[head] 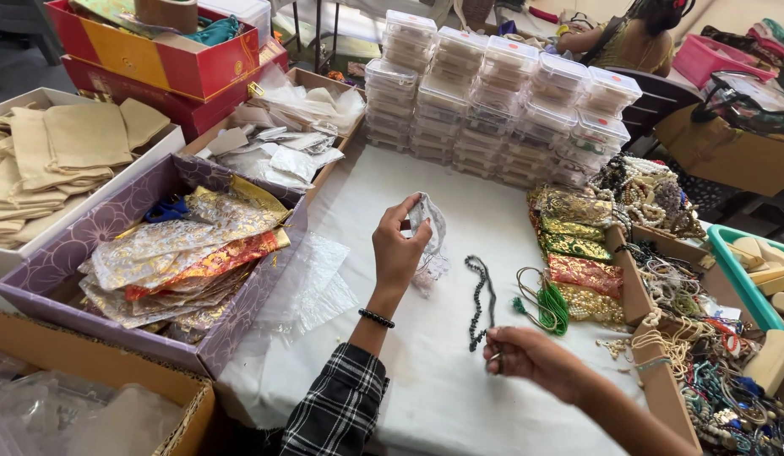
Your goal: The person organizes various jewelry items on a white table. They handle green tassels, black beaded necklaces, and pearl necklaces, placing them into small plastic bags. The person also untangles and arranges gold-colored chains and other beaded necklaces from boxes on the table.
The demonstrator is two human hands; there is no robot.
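My left hand (398,249) is raised above the white table (426,397) and pinches a small sheer white pouch (431,226) by its top. My right hand (527,359) is lower, to the right, and holds one end of a dark bead necklace (481,295), which trails across the cloth toward the pouch. A black bead bracelet sits on my left wrist, with a plaid sleeve below it.
A purple box (50,274) of gold and red pouches stands left, beside clear plastic bags (312,283). Stacked clear plastic containers (502,105) fill the back. Green bead strands (548,306), brocade pouches (578,253) and cardboard trays of jewellery (705,338) lie right. Another person sits far back.
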